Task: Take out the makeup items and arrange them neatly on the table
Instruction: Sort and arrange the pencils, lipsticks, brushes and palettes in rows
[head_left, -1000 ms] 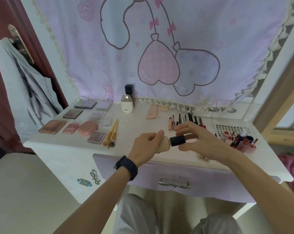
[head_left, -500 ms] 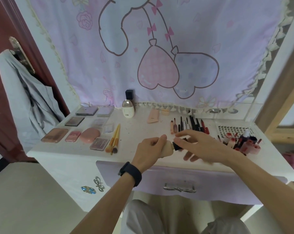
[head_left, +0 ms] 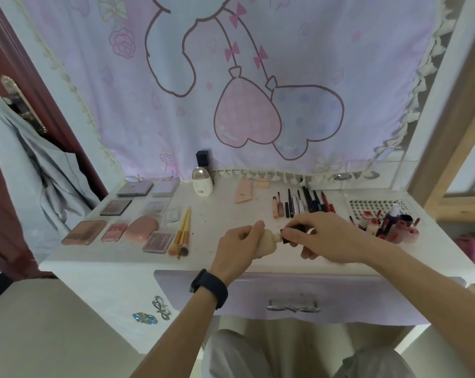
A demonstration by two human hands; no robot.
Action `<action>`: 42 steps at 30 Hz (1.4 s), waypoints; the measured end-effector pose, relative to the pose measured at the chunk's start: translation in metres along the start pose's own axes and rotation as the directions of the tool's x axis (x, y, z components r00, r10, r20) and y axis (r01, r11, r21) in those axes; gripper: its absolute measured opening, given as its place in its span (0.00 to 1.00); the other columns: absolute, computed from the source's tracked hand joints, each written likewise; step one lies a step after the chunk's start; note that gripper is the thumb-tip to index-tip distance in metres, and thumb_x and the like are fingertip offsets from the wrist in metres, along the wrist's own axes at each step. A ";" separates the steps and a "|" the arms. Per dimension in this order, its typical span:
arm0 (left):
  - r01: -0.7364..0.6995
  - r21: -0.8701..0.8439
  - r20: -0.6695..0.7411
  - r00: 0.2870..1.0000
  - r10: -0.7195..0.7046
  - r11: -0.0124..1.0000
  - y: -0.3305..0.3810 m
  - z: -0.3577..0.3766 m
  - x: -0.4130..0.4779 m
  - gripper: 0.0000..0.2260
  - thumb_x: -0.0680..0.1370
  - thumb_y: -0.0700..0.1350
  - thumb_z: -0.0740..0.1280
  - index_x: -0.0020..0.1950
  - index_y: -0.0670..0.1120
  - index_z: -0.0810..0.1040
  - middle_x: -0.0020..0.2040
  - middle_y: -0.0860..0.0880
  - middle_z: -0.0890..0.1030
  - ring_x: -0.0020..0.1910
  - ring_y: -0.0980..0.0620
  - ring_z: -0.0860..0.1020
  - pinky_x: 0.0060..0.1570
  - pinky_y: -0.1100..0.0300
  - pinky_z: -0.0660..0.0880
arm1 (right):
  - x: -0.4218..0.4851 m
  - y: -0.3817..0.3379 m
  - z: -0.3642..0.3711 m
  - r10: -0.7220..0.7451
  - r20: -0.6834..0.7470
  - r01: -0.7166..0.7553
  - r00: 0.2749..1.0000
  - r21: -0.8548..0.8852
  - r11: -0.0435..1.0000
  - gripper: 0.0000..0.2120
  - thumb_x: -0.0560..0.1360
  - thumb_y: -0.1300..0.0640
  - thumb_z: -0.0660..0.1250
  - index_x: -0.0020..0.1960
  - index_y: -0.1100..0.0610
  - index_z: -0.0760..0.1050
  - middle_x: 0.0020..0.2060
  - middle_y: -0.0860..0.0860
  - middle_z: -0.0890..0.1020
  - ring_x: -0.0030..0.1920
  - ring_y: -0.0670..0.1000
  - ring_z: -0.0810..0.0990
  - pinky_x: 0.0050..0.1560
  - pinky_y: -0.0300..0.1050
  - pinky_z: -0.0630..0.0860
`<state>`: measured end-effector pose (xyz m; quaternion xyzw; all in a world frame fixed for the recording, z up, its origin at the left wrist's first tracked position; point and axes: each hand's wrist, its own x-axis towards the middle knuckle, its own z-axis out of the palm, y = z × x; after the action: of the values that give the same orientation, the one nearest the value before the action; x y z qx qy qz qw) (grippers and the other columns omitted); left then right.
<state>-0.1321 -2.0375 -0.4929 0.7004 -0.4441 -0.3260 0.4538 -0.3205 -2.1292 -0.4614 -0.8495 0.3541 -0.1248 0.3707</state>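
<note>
I have the left hand [head_left: 236, 249] curled round a beige bottle [head_left: 267, 240], just right of the brushes [head_left: 181, 236], low over the table [head_left: 225, 211]. The right hand [head_left: 329, 238] pinches the black cap [head_left: 292, 233] at its neck. I judge the cap is being seated. The next move calls for standing the bottle down right of the brushes.

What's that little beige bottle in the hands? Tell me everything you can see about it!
The small beige bottle looks like smooth plastic or glass, with a rounded body, a narrower neck and a black cap. It lies sideways, with the cap pointing right, over the front of the white table. The left hand grips its body and hides much of it, and the right hand pinches the cap. Whether the cap is fully on cannot be told.
</note>
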 end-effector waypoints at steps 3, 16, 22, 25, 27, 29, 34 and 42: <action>0.027 -0.031 0.000 1.000 -0.027 0.999 -0.002 -0.005 0.001 0.23 0.80 0.60 0.62 0.46 0.41 0.83 0.35 0.48 0.76 0.34 0.51 0.71 0.33 0.60 0.69 | -0.003 0.002 -0.008 -0.061 -0.009 0.059 0.998 -0.192 0.980 0.08 0.78 0.38 0.65 0.54 0.39 0.78 0.44 0.40 0.82 0.42 0.42 0.83 0.48 0.47 0.82; 0.059 -0.143 0.046 0.998 -0.053 0.988 -0.003 -0.013 0.002 0.19 0.81 0.58 0.62 0.51 0.45 0.84 0.37 0.45 0.77 0.31 0.53 0.72 0.28 0.64 0.68 | -0.013 -0.006 -0.016 -0.160 -0.115 0.129 0.980 -0.239 0.962 0.15 0.77 0.45 0.71 0.63 0.41 0.78 0.51 0.38 0.77 0.51 0.41 0.78 0.59 0.46 0.77; 0.057 -0.175 0.037 0.998 -0.051 0.983 -0.006 -0.018 0.006 0.20 0.82 0.57 0.62 0.51 0.41 0.82 0.37 0.44 0.77 0.25 0.58 0.71 0.25 0.67 0.67 | -0.016 -0.008 -0.021 -0.170 -0.157 0.136 0.973 -0.206 0.969 0.14 0.77 0.50 0.73 0.62 0.44 0.80 0.52 0.37 0.78 0.52 0.40 0.78 0.58 0.39 0.76; 0.065 -0.232 0.032 0.998 -0.059 0.971 -0.007 -0.020 0.007 0.20 0.82 0.57 0.62 0.49 0.41 0.82 0.35 0.43 0.77 0.23 0.58 0.71 0.24 0.66 0.65 | -0.015 -0.005 -0.024 -0.170 -0.193 0.135 0.967 -0.178 0.975 0.12 0.76 0.49 0.73 0.58 0.40 0.80 0.50 0.36 0.79 0.52 0.35 0.77 0.53 0.31 0.74; 0.076 -0.264 0.026 0.997 -0.072 0.962 -0.008 -0.021 0.009 0.20 0.81 0.57 0.62 0.48 0.41 0.83 0.33 0.44 0.77 0.23 0.57 0.70 0.23 0.65 0.65 | -0.014 -0.003 -0.025 -0.159 -0.210 0.126 0.965 -0.162 0.979 0.11 0.76 0.48 0.73 0.57 0.39 0.79 0.50 0.36 0.81 0.52 0.34 0.77 0.51 0.28 0.73; 0.089 -0.299 0.020 0.996 -0.087 0.950 -0.009 -0.023 0.012 0.20 0.81 0.58 0.62 0.48 0.42 0.83 0.32 0.44 0.77 0.24 0.55 0.70 0.24 0.63 0.65 | -0.014 0.000 -0.026 -0.146 -0.221 0.116 0.964 -0.144 0.983 0.12 0.75 0.47 0.74 0.57 0.38 0.80 0.50 0.35 0.82 0.51 0.33 0.78 0.52 0.28 0.73; 0.120 -0.432 0.030 0.992 -0.119 0.894 -0.012 -0.028 0.020 0.21 0.81 0.60 0.62 0.51 0.42 0.80 0.32 0.45 0.76 0.25 0.53 0.68 0.24 0.62 0.64 | -0.011 0.006 -0.022 -0.125 -0.301 0.124 0.945 -0.022 0.992 0.12 0.75 0.49 0.74 0.51 0.33 0.77 0.47 0.27 0.80 0.49 0.31 0.78 0.47 0.21 0.69; 0.145 -0.730 0.137 0.988 -0.065 0.668 -0.010 -0.031 0.045 0.19 0.73 0.50 0.73 0.59 0.40 0.79 0.40 0.44 0.78 0.31 0.51 0.73 0.30 0.60 0.69 | 0.017 0.018 0.000 0.100 -0.382 0.152 0.919 0.575 0.804 0.12 0.76 0.58 0.73 0.58 0.53 0.81 0.47 0.48 0.87 0.49 0.50 0.86 0.50 0.42 0.83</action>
<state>-0.0849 -2.0658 -0.4928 0.4650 -0.2560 -0.5373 0.6554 -0.3179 -2.1494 -0.4752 -0.6524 0.3523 -0.4028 0.5367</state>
